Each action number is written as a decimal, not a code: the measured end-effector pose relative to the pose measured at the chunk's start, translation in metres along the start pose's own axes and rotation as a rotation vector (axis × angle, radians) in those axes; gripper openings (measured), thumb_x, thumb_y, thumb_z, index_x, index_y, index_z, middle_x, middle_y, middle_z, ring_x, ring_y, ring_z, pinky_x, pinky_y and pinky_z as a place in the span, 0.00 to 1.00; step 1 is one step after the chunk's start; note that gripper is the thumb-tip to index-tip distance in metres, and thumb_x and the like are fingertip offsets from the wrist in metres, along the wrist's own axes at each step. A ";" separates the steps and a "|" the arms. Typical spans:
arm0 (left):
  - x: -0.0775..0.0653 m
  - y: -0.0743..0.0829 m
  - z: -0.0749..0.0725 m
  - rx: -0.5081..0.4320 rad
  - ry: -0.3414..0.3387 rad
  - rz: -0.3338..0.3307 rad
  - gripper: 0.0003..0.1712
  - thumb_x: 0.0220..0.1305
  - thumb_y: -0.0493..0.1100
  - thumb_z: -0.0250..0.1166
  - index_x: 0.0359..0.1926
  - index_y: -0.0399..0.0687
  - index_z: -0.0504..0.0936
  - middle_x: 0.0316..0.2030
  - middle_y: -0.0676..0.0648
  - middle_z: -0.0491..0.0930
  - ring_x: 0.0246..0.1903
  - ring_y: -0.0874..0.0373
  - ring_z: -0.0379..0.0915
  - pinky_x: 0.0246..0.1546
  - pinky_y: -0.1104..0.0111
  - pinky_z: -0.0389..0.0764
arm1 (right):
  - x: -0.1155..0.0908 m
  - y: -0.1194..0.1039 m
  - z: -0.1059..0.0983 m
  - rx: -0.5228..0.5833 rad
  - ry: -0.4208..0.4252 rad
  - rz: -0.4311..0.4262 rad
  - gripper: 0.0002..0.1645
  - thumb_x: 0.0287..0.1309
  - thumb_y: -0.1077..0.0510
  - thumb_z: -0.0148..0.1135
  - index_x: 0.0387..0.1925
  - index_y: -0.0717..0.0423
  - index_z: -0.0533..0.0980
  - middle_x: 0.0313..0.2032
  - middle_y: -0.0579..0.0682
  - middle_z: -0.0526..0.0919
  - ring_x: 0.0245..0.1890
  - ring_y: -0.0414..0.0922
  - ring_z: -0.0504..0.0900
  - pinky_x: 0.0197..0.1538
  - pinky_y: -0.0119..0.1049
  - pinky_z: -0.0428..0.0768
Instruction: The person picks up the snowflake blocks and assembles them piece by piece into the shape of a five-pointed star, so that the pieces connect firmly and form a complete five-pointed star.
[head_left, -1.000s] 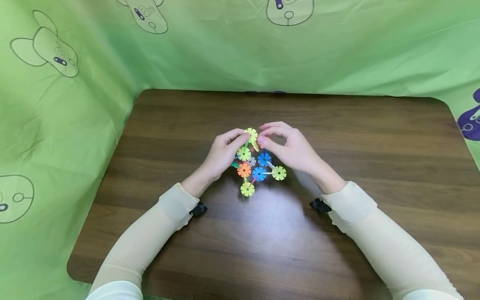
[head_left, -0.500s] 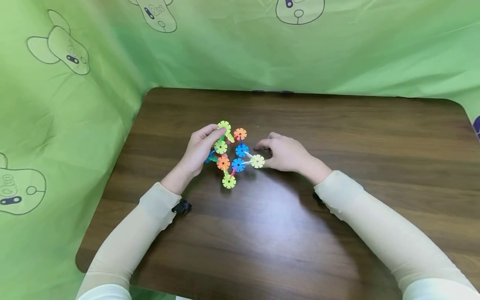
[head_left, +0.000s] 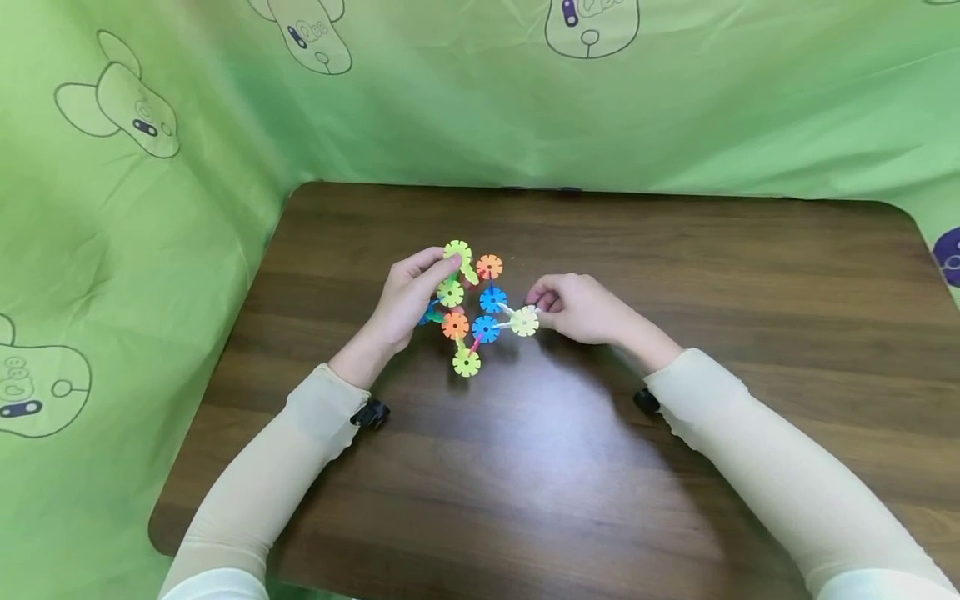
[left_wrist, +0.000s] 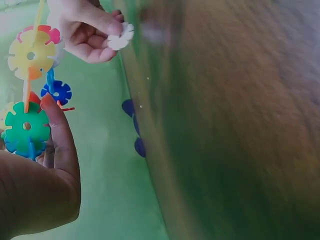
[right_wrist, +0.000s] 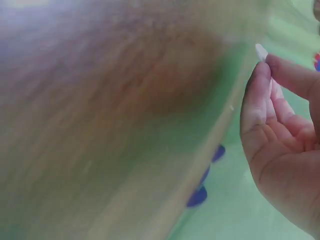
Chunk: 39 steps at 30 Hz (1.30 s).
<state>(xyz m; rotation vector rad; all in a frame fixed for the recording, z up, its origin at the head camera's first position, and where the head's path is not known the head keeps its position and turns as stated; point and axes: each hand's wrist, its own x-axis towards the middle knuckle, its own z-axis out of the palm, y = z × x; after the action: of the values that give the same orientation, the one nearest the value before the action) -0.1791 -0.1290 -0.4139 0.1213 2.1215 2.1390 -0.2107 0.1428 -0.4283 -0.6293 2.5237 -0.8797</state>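
My left hand [head_left: 405, 302] grips a construction of slotted plastic discs at its upper left, the thumb on a yellow-green disc [head_left: 457, 251]. Orange, blue and yellow-green discs face up in the head view, such as a blue disc [head_left: 486, 329] near its middle. The left wrist view shows a green disc [left_wrist: 27, 126] and a pale yellow disc [left_wrist: 31, 55] beside that hand. To the right, my right hand [head_left: 588, 308] pinches a loose white slotted disc [left_wrist: 121, 36] between thumb and forefinger. That disc shows edge-on [right_wrist: 261, 51] in the right wrist view.
A dark wooden table [head_left: 540, 492] with rounded corners lies under both hands. Green cloth [head_left: 450, 100] with printed animal faces hangs behind it and along its left side. Black wrist cameras, such as the left one [head_left: 371, 412], sit at the cuffs.
The right hand has left the construction's orange disc and moved right and nearer; the white disc now shows in its pinch. The left hand has shifted left with the construction.
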 end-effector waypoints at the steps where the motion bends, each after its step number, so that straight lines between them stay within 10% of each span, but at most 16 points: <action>1: 0.001 0.001 0.003 -0.006 -0.008 0.002 0.13 0.74 0.50 0.64 0.43 0.44 0.86 0.36 0.41 0.81 0.38 0.53 0.73 0.40 0.62 0.76 | -0.005 0.001 -0.004 0.024 0.030 0.015 0.09 0.66 0.63 0.67 0.47 0.60 0.82 0.37 0.52 0.85 0.40 0.48 0.83 0.49 0.45 0.80; 13: 0.010 0.009 0.045 -0.027 -0.108 0.027 0.12 0.76 0.47 0.64 0.43 0.43 0.86 0.37 0.36 0.85 0.38 0.51 0.81 0.35 0.61 0.84 | -0.061 -0.021 -0.042 0.403 0.276 0.097 0.16 0.67 0.55 0.70 0.49 0.63 0.83 0.39 0.58 0.86 0.36 0.46 0.89 0.41 0.31 0.84; 39: 0.016 0.010 0.090 -0.133 -0.095 -0.015 0.13 0.76 0.46 0.64 0.44 0.39 0.85 0.38 0.30 0.84 0.27 0.54 0.84 0.28 0.63 0.87 | -0.068 -0.034 -0.038 0.455 0.305 0.158 0.17 0.65 0.52 0.73 0.46 0.62 0.83 0.35 0.56 0.89 0.28 0.46 0.86 0.30 0.33 0.79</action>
<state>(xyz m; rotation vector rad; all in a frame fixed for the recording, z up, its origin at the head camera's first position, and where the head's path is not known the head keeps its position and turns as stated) -0.1822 -0.0375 -0.4035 0.1888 1.9170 2.2108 -0.1638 0.1731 -0.3637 -0.1579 2.4474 -1.5189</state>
